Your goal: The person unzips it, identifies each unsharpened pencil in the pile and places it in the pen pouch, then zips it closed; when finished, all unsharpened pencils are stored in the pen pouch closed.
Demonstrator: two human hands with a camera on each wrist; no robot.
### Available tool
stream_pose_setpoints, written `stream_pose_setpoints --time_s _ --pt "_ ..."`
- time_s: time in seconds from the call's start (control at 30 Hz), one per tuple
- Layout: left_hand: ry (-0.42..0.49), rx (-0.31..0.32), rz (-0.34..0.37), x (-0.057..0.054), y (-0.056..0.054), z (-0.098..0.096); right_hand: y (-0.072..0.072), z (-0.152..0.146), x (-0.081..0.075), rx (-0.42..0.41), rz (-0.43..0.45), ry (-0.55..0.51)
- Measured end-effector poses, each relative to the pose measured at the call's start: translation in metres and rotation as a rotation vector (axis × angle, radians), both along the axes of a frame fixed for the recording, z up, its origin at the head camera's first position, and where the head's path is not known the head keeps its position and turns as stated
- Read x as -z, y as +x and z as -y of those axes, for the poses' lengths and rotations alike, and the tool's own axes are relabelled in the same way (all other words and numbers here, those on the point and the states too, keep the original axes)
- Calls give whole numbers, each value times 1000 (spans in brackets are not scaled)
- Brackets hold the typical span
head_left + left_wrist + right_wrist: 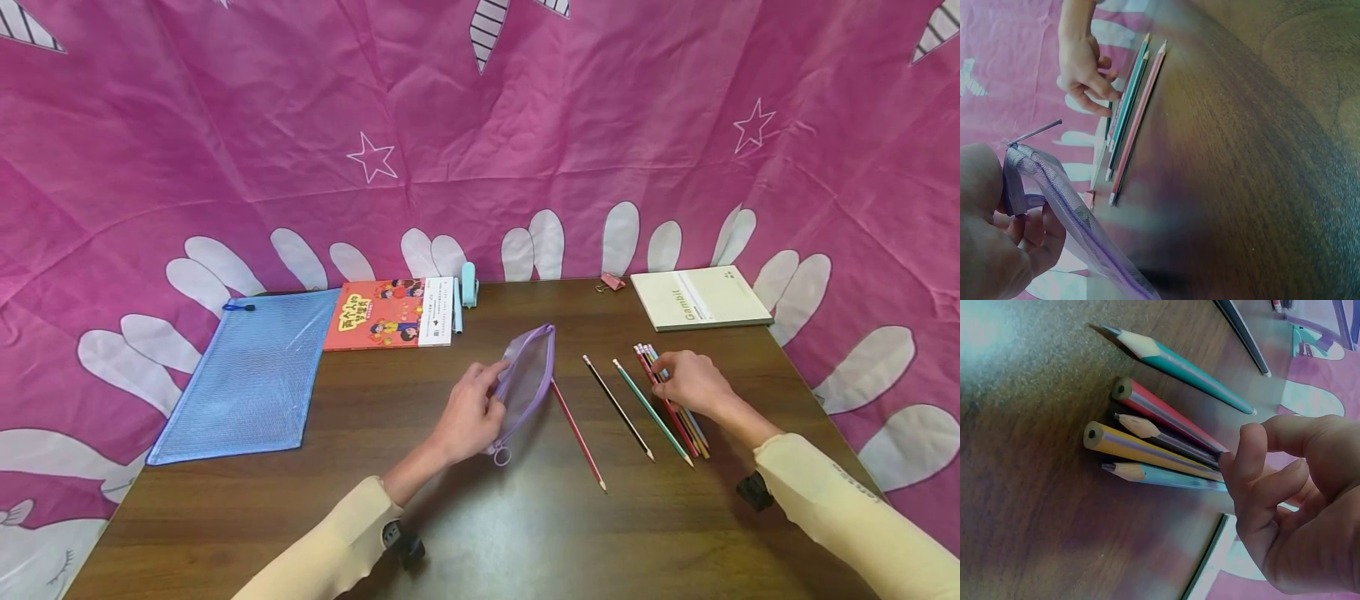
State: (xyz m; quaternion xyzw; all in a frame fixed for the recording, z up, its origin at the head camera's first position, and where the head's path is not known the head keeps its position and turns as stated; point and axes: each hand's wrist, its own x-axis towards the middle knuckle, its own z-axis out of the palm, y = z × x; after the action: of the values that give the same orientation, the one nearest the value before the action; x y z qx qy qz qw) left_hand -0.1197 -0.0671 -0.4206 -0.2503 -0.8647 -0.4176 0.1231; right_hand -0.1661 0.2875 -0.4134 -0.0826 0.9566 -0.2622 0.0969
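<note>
My left hand (468,412) grips a purple mesh zip pouch (551,367), its mouth parted and a ring pull hanging at the near end. In the left wrist view the fingers curl round the pouch's edge (1063,194). My right hand (690,382) is over the upper ends of a close bunch of pencils, its fingertips right at them. This bunch holds a red pencil (1166,415), a dark one, a yellow pencil (1147,450) and a blue pencil (1172,478), all lying on the table. Left of it lie a green pencil (652,412), a black pencil (618,408) and another red pencil (577,435).
On the left lies a blue mesh zip folder (247,383), beside a red picture book (382,312). A mint stapler (469,285) is near the book. At the back right are a pink binder clip (612,282) and a pale notebook (701,297). Pink cloth (525,125) hangs behind the table.
</note>
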Motion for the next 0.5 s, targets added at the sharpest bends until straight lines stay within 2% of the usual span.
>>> stream_pose_setpoints --time_s 0.27,0.5 --pt "2 3 -3 1 0 0 0 3 3 11 1 44" --pt "-2 3 -4 2 0 0 1 8 5 43 44 94"
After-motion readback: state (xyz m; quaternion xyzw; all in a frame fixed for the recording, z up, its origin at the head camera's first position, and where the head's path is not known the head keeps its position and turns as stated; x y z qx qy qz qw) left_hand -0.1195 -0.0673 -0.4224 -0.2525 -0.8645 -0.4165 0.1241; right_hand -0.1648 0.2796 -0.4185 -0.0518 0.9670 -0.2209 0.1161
